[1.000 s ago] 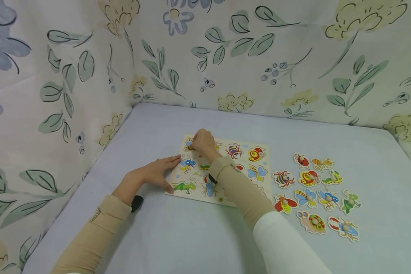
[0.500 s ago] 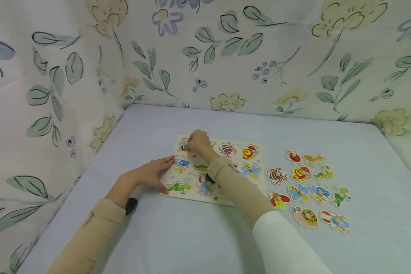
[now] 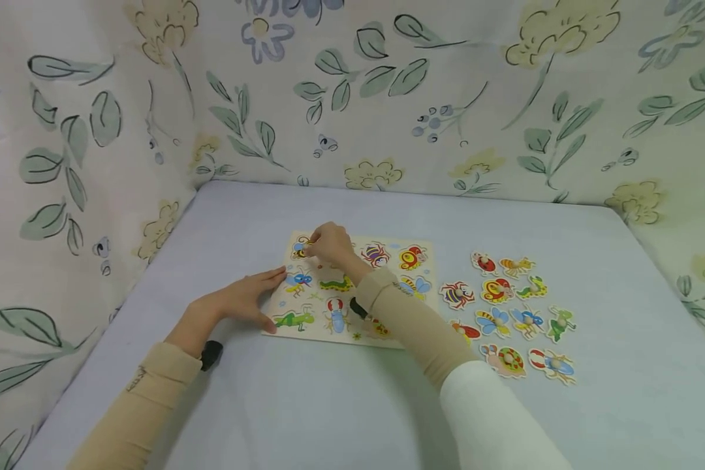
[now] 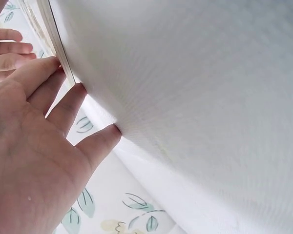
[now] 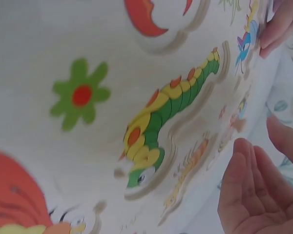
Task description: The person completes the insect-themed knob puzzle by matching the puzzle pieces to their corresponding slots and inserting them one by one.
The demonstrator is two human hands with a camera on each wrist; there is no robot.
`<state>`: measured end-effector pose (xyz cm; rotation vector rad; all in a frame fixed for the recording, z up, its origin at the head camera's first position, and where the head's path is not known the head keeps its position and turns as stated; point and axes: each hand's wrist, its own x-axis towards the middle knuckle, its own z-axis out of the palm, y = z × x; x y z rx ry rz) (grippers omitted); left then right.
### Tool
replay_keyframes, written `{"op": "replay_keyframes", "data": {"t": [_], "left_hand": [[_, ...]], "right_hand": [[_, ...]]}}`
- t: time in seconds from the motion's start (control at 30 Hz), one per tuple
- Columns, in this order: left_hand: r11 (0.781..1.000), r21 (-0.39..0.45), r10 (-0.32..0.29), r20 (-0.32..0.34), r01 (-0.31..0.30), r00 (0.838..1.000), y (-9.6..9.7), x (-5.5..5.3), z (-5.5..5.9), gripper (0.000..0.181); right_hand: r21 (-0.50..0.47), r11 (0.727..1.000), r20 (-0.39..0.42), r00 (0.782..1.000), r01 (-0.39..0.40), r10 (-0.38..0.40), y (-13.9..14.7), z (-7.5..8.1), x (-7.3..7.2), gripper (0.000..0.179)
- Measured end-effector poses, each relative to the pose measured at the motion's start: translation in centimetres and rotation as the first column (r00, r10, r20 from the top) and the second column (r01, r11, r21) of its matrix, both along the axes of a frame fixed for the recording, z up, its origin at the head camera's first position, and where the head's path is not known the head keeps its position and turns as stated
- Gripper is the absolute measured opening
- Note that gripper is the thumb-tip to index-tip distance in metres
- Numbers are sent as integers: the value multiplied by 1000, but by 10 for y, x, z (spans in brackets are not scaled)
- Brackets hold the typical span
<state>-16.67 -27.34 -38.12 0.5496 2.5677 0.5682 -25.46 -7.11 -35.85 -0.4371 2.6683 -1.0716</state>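
Note:
A wooden insect puzzle board (image 3: 305, 303) lies on the table, printed with bugs in shallow recesses. My left hand (image 3: 241, 299) touches its left edge with fairly straight fingers, the thumb at the near left corner. Over the far left corner is my right hand (image 3: 331, 245), its fingertips beside a bee piece (image 3: 299, 248). In the right wrist view, the thumb and fingers of this hand (image 5: 259, 180) stand apart with nothing visible between them, close to a small knob (image 5: 238, 125). The board's caterpillar recess (image 5: 161, 114) shows large there.
Several loose knobbed pieces lie right of the board, among them a ladybird (image 3: 484, 262), a spider (image 3: 457, 295), a snail (image 3: 504, 360), a stag beetle (image 3: 553, 365) and a grasshopper (image 3: 561, 324). My right forearm (image 3: 414, 320) crosses the board. A floral curtain (image 3: 376, 98) hangs behind the table.
The head view has turned right, so everything sits further left in the frame. The right hand stays at the bee, its fingers slightly looser. The left hand keeps its place on the board.

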Motion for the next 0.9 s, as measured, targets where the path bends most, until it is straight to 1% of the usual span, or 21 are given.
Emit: {"op": "replay_keyframes", "data": {"t": [0.13,0.3,0.4,0.57,0.77,0.9], "left_hand": [[1000,2,1,-1,-1,1000,0,1,1,108],[1000,5,-11,-18,11,1000,1,2,3,107],[1000,4,-9,-24,9,1000,1,2,3,107],[1000,-3,1,-17,-1,1000,2,2,1,109],[1000,-18,15,-4,-15,1000,4,3,4,109],[1000,-17,0,-15,0,1000,4,3,4,110]], "right_hand": [[12,1000,-13,1000,-4,4,11,1,0,27],[3,1000,-15,1000,-6,6,28,-3,-1,26],[-5,1000,-8,1000,4,-4,38,-6,-1,26],[0,1000,9,1000,6,-6,56,-10,-3,26],[-12,1000,23,1000,16,-15,78,-7,-3,27],[-14,999,31,999,33,-33,88,-4,-3,29]]}}
